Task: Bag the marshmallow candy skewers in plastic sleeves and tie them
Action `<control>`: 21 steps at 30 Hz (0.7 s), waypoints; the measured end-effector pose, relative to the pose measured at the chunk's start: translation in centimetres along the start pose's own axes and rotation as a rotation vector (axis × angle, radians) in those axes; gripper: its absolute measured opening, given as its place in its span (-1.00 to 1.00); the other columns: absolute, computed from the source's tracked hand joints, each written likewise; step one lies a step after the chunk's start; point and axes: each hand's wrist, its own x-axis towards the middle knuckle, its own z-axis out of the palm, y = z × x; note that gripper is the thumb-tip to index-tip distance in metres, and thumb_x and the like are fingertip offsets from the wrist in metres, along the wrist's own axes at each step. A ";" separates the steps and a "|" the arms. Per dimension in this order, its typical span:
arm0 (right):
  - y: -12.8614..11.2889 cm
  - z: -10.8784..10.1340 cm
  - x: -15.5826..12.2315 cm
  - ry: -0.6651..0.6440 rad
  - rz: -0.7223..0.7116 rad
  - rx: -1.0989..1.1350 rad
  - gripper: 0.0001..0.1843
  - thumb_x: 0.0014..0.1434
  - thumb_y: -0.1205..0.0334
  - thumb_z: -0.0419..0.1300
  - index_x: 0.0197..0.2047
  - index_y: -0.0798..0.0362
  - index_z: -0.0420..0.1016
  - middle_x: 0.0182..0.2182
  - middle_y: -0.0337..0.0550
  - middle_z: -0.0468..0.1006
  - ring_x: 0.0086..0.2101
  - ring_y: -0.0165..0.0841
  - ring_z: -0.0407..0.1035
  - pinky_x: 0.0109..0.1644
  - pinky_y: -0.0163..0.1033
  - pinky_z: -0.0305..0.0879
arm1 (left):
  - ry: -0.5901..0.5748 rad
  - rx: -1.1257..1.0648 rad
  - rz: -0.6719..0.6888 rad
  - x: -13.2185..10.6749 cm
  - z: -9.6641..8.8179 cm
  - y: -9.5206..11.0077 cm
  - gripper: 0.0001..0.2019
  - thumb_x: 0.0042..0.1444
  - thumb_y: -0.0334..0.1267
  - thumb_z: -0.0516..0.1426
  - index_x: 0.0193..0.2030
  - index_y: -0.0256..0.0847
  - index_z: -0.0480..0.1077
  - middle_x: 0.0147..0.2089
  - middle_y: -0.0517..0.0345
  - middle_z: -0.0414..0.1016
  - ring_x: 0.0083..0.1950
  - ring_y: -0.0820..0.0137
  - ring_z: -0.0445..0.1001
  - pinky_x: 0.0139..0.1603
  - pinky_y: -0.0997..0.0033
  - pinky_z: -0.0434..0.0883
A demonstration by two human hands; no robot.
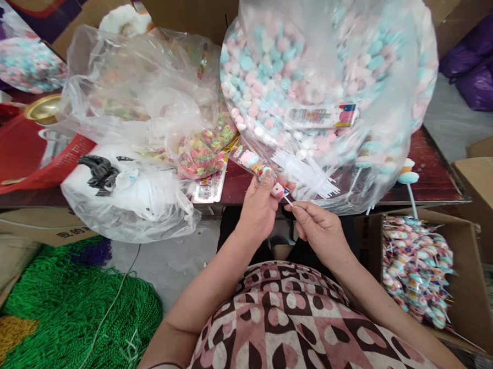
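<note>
A wrapped candy skewer [252, 163] in a clear printed wrapper slants across the front of the table edge. My left hand [259, 203] is closed around its wrapped body, thumb on top. With thumb and fingers my right hand [318, 225] pinches the white stick at its lower end. Just beyond lies a bunch of white plastic sticks [307, 173]. Behind them sits a large clear bag of pink, blue and white candies [265, 68], with a printed label strip [321, 116] on it.
On the left are a bag of fruit-coloured candies [199, 154], a white plastic bag [135, 196] and a red basket [30, 152]. A cardboard box of wrapped candy skewers [418, 269] stands at lower right. One candy stick [410, 178] projects over the table's right side. Green cords [83, 308] cover the floor.
</note>
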 end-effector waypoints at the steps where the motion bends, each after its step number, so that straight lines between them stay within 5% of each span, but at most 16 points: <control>1: 0.0 0.2 0.0 -0.011 0.022 0.034 -0.66 0.23 -0.01 0.14 -0.20 0.08 0.57 -0.74 -0.41 0.21 -0.68 -0.50 0.08 -0.59 -0.36 0.00 | 0.001 0.014 -0.019 -0.2 0.0 -0.3 -0.71 0.07 -0.10 0.28 -0.13 -0.18 0.40 -0.36 0.23 0.44 -0.25 0.42 0.53 -0.23 0.41 0.43; 4: 0.3 0.8 0.1 -0.049 0.082 0.153 -0.64 0.21 -0.08 0.17 -0.30 0.06 0.52 -0.76 -0.42 0.20 -0.70 -0.52 0.04 -0.61 -0.37 -0.06 | 0.006 0.057 -0.092 -0.8 0.1 -0.9 -0.65 0.04 -0.04 0.29 -0.11 -0.16 0.39 -0.36 0.21 0.46 -0.28 0.42 0.51 -0.45 0.52 0.30; 8: 0.4 0.8 0.4 -0.054 0.112 0.248 -0.56 0.17 -0.14 0.19 -0.51 0.05 0.36 -0.78 -0.41 0.18 -0.71 -0.53 -0.03 -0.62 -0.36 -0.07 | -0.006 0.092 -0.135 -1.1 0.4 -1.4 -0.67 0.03 -0.02 0.29 -0.16 -0.16 0.41 -0.39 0.22 0.47 -0.31 0.46 0.49 -0.38 0.54 0.33; 16: 0.4 -0.6 0.5 -0.106 0.098 0.168 -0.66 0.16 -0.05 0.24 -0.20 0.06 0.55 -0.64 -0.34 0.39 -0.62 -0.49 0.21 -0.54 -0.37 0.18 | -0.059 0.205 -0.051 -0.5 -0.4 -1.4 -0.60 0.02 0.06 0.27 -0.12 -0.16 0.44 -0.39 0.21 0.47 -0.38 0.49 0.43 -0.34 0.48 0.35; 21: 0.4 -0.9 0.4 -0.035 0.018 0.068 -0.67 0.24 -0.03 0.15 -0.20 0.06 0.54 -0.65 -0.34 0.37 -0.63 -0.48 0.21 -0.55 -0.36 0.17 | -0.105 0.589 0.083 -0.7 -1.4 -1.8 -0.66 0.09 0.09 0.19 -0.36 -0.18 0.47 -0.42 0.21 0.43 -0.37 0.49 0.35 -0.26 0.49 0.33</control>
